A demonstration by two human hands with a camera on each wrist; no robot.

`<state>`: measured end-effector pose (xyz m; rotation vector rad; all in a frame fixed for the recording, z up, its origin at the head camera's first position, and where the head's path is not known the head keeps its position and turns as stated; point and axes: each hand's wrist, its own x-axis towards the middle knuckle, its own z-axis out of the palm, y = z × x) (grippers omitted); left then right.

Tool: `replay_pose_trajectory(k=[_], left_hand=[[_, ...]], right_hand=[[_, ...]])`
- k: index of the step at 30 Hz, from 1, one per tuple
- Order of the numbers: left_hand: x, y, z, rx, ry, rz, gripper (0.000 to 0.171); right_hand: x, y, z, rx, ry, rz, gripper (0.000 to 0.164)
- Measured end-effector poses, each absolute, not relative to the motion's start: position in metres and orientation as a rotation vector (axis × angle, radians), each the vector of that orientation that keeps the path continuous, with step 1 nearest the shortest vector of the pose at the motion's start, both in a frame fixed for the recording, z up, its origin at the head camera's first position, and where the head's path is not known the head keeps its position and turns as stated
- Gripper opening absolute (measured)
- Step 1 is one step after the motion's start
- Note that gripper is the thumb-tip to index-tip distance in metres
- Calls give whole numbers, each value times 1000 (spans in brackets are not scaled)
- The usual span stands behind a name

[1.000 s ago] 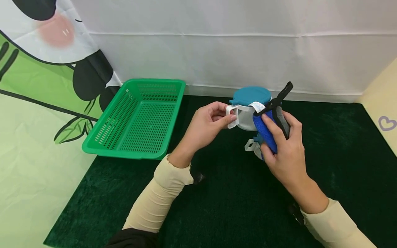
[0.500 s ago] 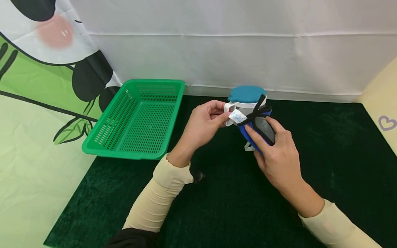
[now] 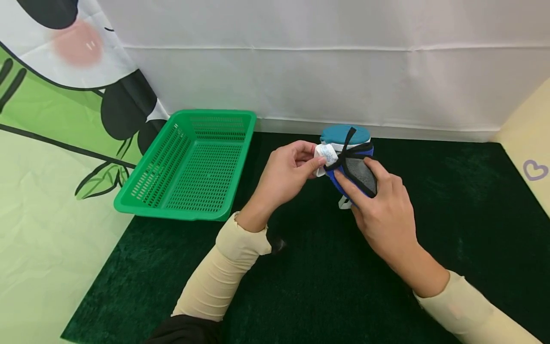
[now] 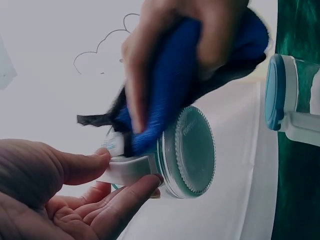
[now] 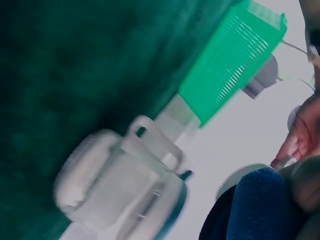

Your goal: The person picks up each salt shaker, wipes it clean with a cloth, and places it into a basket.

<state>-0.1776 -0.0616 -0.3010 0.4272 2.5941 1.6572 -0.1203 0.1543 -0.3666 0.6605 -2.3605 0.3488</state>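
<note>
My left hand [image 3: 288, 167] pinches the white handle of a clear jar with a blue lid [image 3: 345, 134], held up off the table. In the left wrist view the ridged base of the jar [image 4: 196, 150] faces the camera. My right hand [image 3: 382, 205] grips a blue and grey cleaning cloth [image 3: 361, 174] with black trim, a black loop and a white tag. That cloth covers the jar's front in the head view, its tag beside my left thumb. A second jar [image 5: 120, 185], also white-handled and blue-lidded, stands on the table below, mostly hidden in the head view.
A green perforated basket [image 3: 238, 181] stands at the left on the dark green tabletop [image 3: 326, 282]. Behind it hangs a white wall sheet [image 3: 309, 81]; a cream panel [image 3: 528, 143] borders the right side.
The right hand and cloth have moved left across the jar's front, now hiding most of its body. The left hand keeps its pinch on the handle, nearly in place.
</note>
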Motion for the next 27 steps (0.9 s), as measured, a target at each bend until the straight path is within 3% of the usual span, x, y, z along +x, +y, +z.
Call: replay_pose_trajectory(k=[13, 20, 27], left_hand=[[-175, -57, -303, 506, 2662, 1565, 24], [-176, -58, -305, 456, 2687, 1575, 24], [-176, -59, -307, 498, 2710, 1542, 23]], right_hand=[[-126, 157, -348, 612, -2344, 296, 81], [-119, 156, -363, 688, -2405, 204, 71], [-124, 162, -349, 630, -2401, 226, 79]])
